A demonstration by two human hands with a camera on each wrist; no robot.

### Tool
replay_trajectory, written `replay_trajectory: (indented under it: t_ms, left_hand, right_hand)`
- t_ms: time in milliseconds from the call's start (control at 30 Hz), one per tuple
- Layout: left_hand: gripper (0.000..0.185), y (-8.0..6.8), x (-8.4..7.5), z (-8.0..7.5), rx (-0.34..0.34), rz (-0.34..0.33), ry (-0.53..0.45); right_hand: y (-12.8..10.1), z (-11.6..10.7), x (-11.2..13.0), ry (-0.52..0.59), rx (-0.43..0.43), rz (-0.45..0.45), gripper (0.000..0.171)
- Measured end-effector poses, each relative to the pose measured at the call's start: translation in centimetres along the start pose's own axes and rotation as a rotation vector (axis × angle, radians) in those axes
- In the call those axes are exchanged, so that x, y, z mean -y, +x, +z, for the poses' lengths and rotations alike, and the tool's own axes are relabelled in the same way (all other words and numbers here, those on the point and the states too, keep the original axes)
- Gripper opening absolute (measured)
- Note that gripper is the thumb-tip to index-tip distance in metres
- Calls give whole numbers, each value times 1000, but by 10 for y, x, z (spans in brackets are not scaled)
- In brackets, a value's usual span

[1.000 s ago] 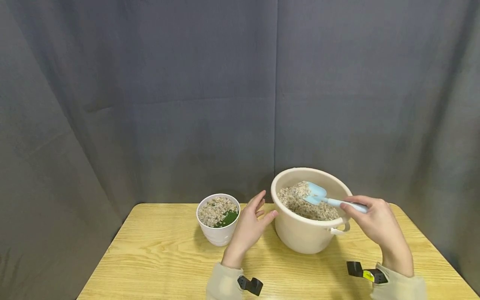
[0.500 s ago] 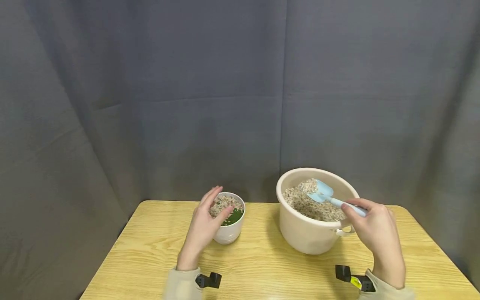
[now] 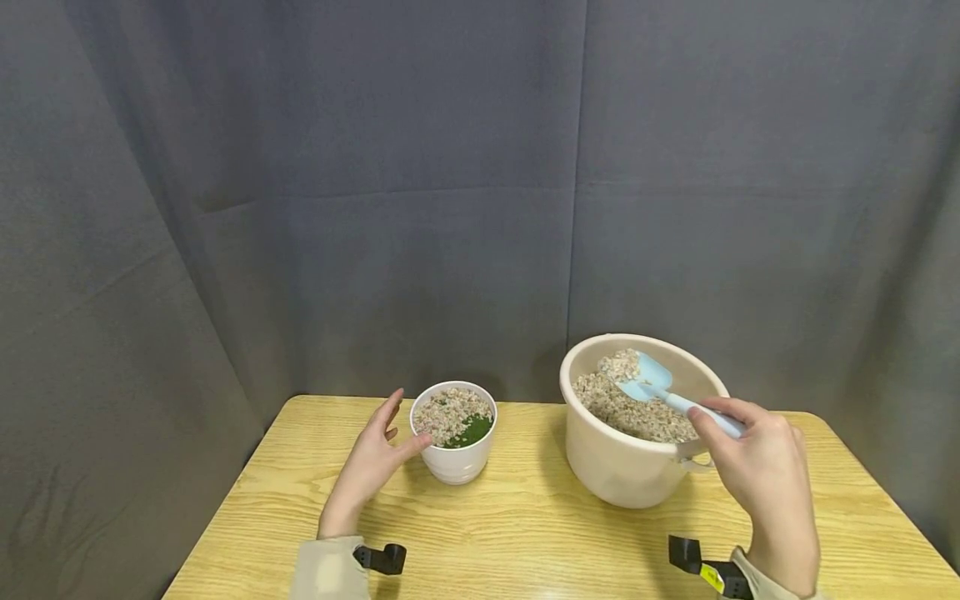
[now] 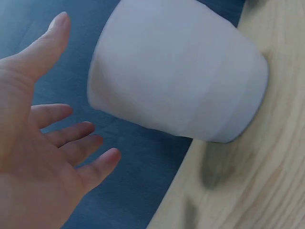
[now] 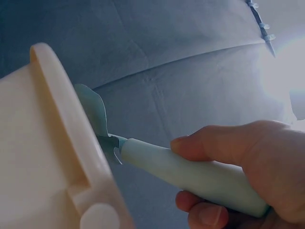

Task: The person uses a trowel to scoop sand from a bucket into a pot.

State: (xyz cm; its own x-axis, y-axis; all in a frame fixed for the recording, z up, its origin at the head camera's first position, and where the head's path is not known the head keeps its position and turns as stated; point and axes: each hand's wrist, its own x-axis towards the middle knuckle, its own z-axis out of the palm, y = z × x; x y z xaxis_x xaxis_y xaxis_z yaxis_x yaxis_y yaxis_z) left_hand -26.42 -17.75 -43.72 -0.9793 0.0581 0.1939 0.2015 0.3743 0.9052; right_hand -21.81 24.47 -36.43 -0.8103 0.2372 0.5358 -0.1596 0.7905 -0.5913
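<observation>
A pale blue scoop point(image 3: 651, 379) is seen over beige-grey gravel point(image 3: 626, 408) in a cream bucket point(image 3: 622, 467) — a white pot point(image 3: 454, 461) shows speckled gravel and green; the table point(image 3: 525, 525) is yellow wood-grain, the curtain point(image 3: 375, 167) grey-blue.

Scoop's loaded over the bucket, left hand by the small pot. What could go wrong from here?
1. The blue scoop carries a heap of gravel, so grains may spill onto the table on the way across the gap to the small white pot.
2. The pot already looks nearly full, so more could overflow.
3. The left hand is open beside the pot, not gripping it; a knock from the scoop could shift or tip it.
</observation>
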Motion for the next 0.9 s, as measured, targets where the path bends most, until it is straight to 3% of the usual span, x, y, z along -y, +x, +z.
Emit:
replay_trajectory:
  t_ms: [67, 200, 300, 600, 900]
  left_hand:
    - [91, 0, 0, 3, 19, -10, -20]
    - [96, 12, 26, 11, 28, -1, -24]
    - [99, 17, 35, 15, 26, 1, -11]
    - [103, 17, 40, 20, 19, -13, -1]
    - [96, 20, 42, 23, 38, 18, -59]
  right_hand:
    - [-1, -1, 3, 3, -16, -23, 22]
    - [-2, -2, 8, 25, -30, -53, 20]
    - [-4, -4, 13, 42, -27, -56, 20]
    - [-9, 4, 29, 81, -43, -98, 14]
    - [-10, 21, 45, 147, -16, -169, 12]
